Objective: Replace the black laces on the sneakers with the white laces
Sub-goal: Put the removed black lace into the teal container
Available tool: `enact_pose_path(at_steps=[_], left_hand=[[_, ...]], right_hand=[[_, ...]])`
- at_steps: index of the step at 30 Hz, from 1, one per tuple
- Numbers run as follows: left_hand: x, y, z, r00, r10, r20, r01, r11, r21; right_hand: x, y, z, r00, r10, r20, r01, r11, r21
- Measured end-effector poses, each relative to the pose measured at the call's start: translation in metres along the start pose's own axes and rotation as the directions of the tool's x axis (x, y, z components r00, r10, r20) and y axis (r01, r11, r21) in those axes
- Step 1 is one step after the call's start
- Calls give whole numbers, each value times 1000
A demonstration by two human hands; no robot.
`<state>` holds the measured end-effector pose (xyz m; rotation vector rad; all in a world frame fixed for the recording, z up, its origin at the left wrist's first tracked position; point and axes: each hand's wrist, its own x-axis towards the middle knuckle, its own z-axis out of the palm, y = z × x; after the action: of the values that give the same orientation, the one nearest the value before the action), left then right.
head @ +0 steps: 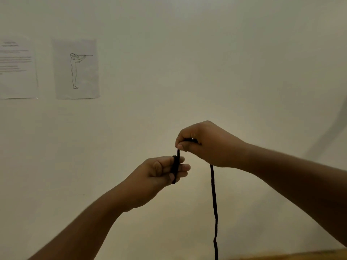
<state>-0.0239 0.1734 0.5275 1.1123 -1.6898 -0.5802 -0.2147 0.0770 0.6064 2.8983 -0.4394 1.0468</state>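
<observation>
Two bare hands hold one long black round cord shoelace [214,199] up in front of a plain pale wall [206,62].

Far to the left of the lace, two white paper sheets hang on the wall: a sheet with blurred printed text [17,68], and beside it a sheet with a thin line drawing of a standing figure [76,69]. Just left of the hanging lace, the left hand [159,177] has its fingers straight and close together, and the lace is wound around them in a tight black coil; the thumb lies against the fingers. From the coil a short piece goes up to the right hand [204,143], which pinches the lace between thumb and curled fingers. Under the right hand the lace hangs down freely to the bottom edge. A brown wooden strip [300,255] shows low on the right of the lace.
</observation>
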Motion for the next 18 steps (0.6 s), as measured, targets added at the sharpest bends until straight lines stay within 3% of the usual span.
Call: enact_pose_path(at_steps=[7,11,13,15,18], left_hand=[[-5,6,2,995,1,100,41,908,-416],[-1,5,6,997,42,-69,-72,850,-521],[4,1,4,980,71,-186,-143,901,-410],[8,-5,2,955,152,-256,-189,974,-125],[7,-16,2,964,191,-183,-163,974,158]], right_hand=[[8,22,41,998,14,-61,5,956,293],[-19,20,76,995,97,-26,-78,909,410],[-40,6,88,994,98,46,-108,936,334],[-55,-11,89,990,32,139,-64,971,232],[-58,-21,68,994,45,100,-65,976,207]])
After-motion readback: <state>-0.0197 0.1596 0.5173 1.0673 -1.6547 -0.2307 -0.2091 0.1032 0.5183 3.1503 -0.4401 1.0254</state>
